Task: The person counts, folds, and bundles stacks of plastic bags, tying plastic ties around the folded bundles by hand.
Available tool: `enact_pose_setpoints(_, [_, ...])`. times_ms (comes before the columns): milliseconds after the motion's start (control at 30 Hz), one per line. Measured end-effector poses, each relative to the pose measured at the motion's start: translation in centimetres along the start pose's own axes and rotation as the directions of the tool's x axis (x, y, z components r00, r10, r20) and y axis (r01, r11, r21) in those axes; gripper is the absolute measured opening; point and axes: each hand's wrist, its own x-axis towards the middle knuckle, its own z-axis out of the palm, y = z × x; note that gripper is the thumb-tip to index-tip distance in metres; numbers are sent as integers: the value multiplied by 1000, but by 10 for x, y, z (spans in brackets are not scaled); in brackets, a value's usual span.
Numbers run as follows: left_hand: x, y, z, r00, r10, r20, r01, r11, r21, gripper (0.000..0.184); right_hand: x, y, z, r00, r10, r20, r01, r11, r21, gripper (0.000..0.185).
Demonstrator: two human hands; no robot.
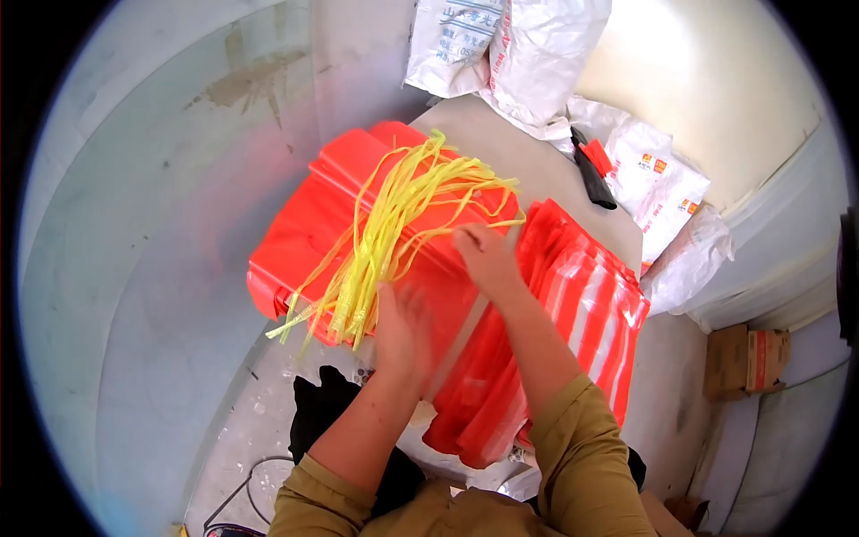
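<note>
A loose bundle of yellow plastic strips (385,233) lies across a stack of folded red plastic bags (309,219). My right hand (486,257) is closed in a pinch at the right side of the bundle, where a yellow strip runs to its fingertips. My left hand (403,336) is beside the lower end of the strips, blurred by motion. Its thumb and fingers look apart, and no object shows between them. Below and right of my hands spreads a pile of red-and-white striped plastic bags (573,295), partly covered by my right forearm.
White printed sacks (546,58) stand at the back of the grey table (501,134). More white bags (649,166) and a black-and-red item (592,170) lie along its right side. A cardboard box (727,362) sits farther right. A pale wall (179,224) curves along the left.
</note>
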Motion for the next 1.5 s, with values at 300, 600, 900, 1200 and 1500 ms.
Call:
enact_pose_setpoints(300, [9,3,0,995,93,-23,-93,995,23,92,41,38,-36,978,-208,-31,151,795,-588,20])
enact_pose_setpoints(600, [13,13,-3,991,135,-20,-133,987,92,88,98,44,6,905,-424,-7,375,808,-455,35])
enact_pose_setpoints(900, [22,-5,-5,995,-62,-77,65,997,33,69,37,35,-24,948,-317,-33,259,828,-497,40])
enact_pose_setpoints(1200, [7,-36,17,946,-217,240,146,948,283,40,-161,96,-162,946,-262,-193,31,663,-748,46])
enact_pose_setpoints(1500, [-19,-98,23,741,-241,627,-556,304,774,54,-370,160,-221,784,260,-564,-447,867,-222,63])
